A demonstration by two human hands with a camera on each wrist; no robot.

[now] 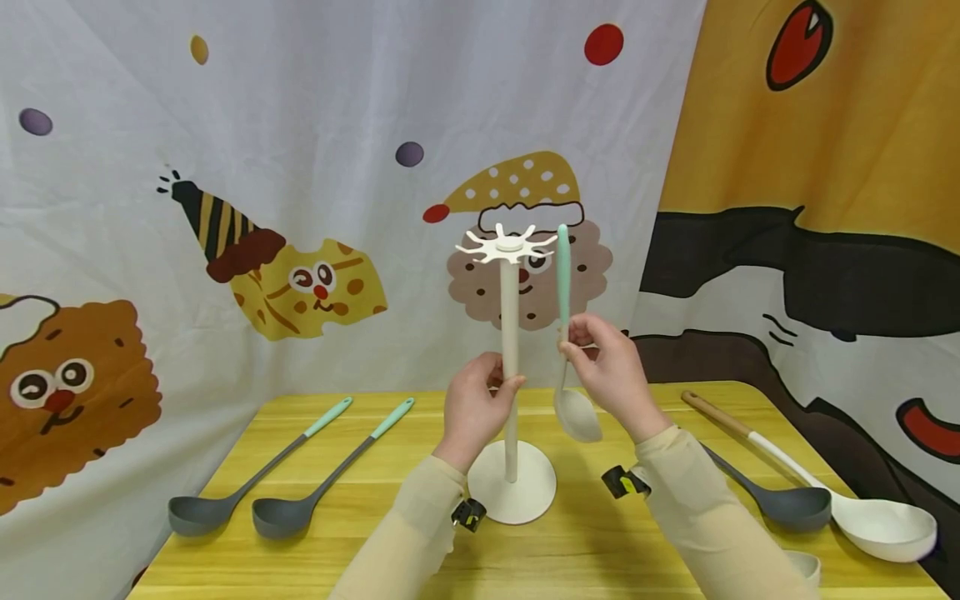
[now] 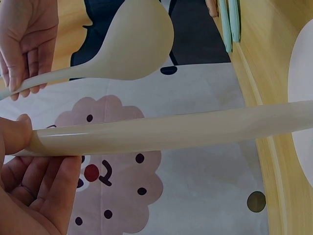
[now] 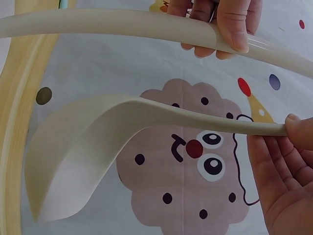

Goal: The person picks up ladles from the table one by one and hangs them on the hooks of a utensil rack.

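A cream utensil stand [image 1: 510,317] rises from a round base [image 1: 536,496] to a ring of hooks [image 1: 508,244] at its top. My left hand [image 1: 474,408] grips the pole around its middle, thumb across it. Between the thumb and fingers of my right hand [image 1: 611,371] is a cream ladle [image 1: 576,415], pinched on its shaft just below the mint-green handle [image 1: 564,275]. It hangs upright, bowl down, over the table, with its handle tip beside the right-hand hooks. In the right wrist view the ladle's bowl [image 3: 78,156] shows from the side.
Two grey ladles with mint handles, an outer [image 1: 201,514] and an inner one [image 1: 283,517], lie on the wooden table's left. On the right lie another grey ladle [image 1: 798,507] and a white ladle [image 1: 888,527] with a wooden handle. A pale rim [image 1: 806,567] peeks past my right sleeve.
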